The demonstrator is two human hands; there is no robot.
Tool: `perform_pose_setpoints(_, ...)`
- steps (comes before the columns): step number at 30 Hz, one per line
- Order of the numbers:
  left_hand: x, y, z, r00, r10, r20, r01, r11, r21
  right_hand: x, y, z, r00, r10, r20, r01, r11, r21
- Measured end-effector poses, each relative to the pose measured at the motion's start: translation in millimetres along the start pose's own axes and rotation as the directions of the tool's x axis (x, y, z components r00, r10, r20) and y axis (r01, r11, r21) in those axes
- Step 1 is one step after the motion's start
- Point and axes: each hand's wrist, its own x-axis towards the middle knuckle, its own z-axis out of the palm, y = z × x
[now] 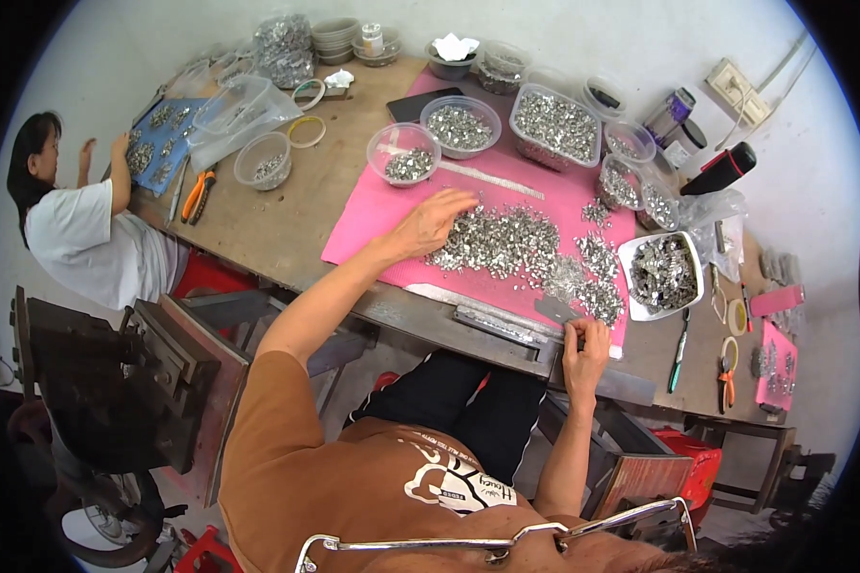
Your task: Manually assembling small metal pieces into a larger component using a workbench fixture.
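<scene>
A wide heap of small shiny metal pieces [506,244] lies on a pink mat [363,224] in front of me. My left hand [435,224] rests at the heap's left edge, fingers stretched out and touching the pieces. Near the mat's front right corner, my right hand [586,355] is closed, thumb and fingers pinching a thin flat grey plate [555,309] that looks like a scraper. Its edge lies beside a smaller spread of metal pieces [599,291] to the right of the heap.
Behind the heap stand a round tub [404,153], another tub [461,126] and a rectangular tub [556,126] of metal pieces. A white tray [631,250] sits right, near a green-handled tool [678,351] and orange-handled pliers [726,382]. At far left, a co-worker [96,229] works over a blue mat [167,143].
</scene>
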Motion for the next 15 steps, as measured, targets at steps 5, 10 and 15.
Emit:
perform_pose_setpoints(5,-9,10,-18,0.971,0.119,0.208,-0.142,0.985,0.100,-3,3,0,1.000,0.029,-0.001,-0.029,1.000,0.007)
perform_pose_setpoints(10,-23,14,-22,0.980,0.111,0.164,-0.131,0.985,0.117,-3,5,-2,1.000,0.018,0.016,-0.018,1.000,0.013)
perform_pose_setpoints(15,-28,16,-16,0.996,0.032,0.080,-0.041,0.994,0.105,-5,5,-3,0.999,0.048,0.012,-0.048,0.999,0.022)
